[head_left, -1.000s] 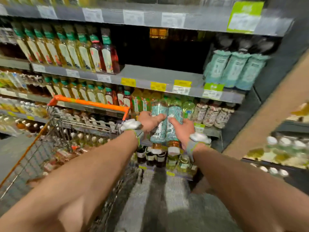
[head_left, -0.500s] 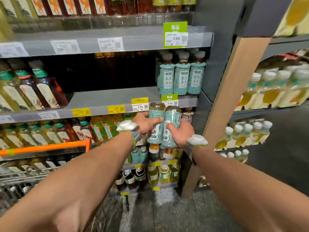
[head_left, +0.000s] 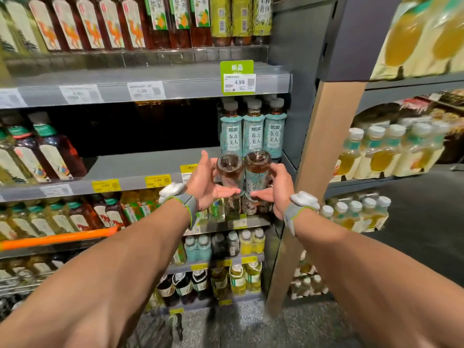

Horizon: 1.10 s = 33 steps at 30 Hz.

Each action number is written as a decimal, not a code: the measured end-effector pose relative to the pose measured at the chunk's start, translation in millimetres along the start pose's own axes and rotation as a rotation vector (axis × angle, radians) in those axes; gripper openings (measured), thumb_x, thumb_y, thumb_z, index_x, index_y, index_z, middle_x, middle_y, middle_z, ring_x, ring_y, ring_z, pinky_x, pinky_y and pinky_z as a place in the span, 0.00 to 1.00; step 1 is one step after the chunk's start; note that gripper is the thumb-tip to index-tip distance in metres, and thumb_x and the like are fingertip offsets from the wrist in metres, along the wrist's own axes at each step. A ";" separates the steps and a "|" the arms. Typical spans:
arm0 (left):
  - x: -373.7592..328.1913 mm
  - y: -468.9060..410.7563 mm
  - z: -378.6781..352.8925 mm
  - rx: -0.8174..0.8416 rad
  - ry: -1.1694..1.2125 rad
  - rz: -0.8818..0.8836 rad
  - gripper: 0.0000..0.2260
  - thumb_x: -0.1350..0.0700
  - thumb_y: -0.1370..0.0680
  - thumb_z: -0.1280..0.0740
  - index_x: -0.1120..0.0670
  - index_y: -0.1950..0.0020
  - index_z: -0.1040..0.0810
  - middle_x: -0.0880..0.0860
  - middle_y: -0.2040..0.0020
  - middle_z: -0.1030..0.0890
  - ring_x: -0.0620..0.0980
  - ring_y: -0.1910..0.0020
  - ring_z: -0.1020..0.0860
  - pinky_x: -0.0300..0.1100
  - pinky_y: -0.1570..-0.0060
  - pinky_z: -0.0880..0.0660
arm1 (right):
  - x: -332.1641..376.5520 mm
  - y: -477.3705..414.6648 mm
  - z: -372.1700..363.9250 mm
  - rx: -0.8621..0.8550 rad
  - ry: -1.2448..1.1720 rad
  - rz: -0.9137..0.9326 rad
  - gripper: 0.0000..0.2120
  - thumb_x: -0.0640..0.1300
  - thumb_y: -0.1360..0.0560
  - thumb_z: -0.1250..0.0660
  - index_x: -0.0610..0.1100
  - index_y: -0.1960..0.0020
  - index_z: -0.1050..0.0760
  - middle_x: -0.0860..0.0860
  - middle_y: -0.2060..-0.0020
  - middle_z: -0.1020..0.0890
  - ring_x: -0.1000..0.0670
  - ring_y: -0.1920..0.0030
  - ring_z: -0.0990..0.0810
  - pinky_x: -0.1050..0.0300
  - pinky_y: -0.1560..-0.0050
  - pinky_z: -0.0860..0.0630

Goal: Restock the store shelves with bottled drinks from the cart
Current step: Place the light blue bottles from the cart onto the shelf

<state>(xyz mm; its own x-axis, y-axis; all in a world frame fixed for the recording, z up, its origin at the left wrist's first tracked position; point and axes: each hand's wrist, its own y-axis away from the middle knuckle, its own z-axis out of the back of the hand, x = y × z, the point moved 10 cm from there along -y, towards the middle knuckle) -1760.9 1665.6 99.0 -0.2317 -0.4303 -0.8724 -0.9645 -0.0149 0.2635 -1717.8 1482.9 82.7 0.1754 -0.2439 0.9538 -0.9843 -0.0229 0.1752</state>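
Two teal-labelled tea bottles are held side by side, tipped so their bases face me. My left hand (head_left: 208, 183) cradles the left bottle (head_left: 229, 169) and my right hand (head_left: 277, 189) grips the right bottle (head_left: 258, 169). Both bottles hover at the front edge of the grey middle shelf (head_left: 140, 167), just below and in front of three matching teal bottles (head_left: 253, 133) standing at that shelf's right end. The cart's orange handle (head_left: 57, 238) shows at the lower left; its basket is mostly out of view.
The middle shelf has a wide dark gap left of the teal bottles, with red and yellow tea bottles (head_left: 37, 151) at its far left. Shelves above and below are full. A brown upright post (head_left: 319, 159) and a neighbouring rack of yellow drinks (head_left: 386, 151) stand to the right.
Both hands have risen with the two bottles and tipped them from upright to bases facing me, level with the middle shelf. My view has swung up and right, away from the cart.
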 end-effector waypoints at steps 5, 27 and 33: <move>-11.9 3.1 -14.9 -0.085 -0.185 -0.126 0.09 0.50 0.16 0.36 0.54 0.41 0.24 0.60 0.36 0.21 0.60 0.42 0.18 0.58 0.59 0.18 | 5.4 -1.6 4.4 0.043 -0.094 -0.039 0.17 0.57 0.26 0.35 0.48 0.44 0.20 0.45 0.45 0.16 0.39 0.47 0.16 0.43 0.51 0.16; -4.6 15.3 -16.0 -0.287 -0.328 -0.204 0.24 0.59 0.30 0.24 0.60 0.36 0.25 0.62 0.43 0.16 0.64 0.44 0.17 0.63 0.42 0.21 | 3.0 -4.9 -24.8 0.382 0.112 -0.010 0.36 0.57 0.41 0.22 0.45 0.37 0.23 0.45 0.45 0.15 0.41 0.43 0.16 0.36 0.39 0.22; -22.8 2.6 -12.3 -0.363 -0.491 -0.309 0.27 0.51 0.32 0.21 0.57 0.39 0.27 0.59 0.45 0.16 0.61 0.46 0.17 0.63 0.43 0.21 | 5.6 -20.6 -25.7 0.168 0.388 0.147 0.39 0.64 0.36 0.27 0.44 0.31 0.28 0.47 0.37 0.20 0.44 0.36 0.21 0.44 0.37 0.23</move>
<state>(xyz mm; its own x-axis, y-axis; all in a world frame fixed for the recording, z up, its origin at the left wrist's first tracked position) -1756.6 1664.3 124.7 -0.0657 0.0998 -0.9928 -0.9121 -0.4095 0.0192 -1696.0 1507.0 90.7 -0.0031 0.1246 0.9922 -0.9835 -0.1799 0.0195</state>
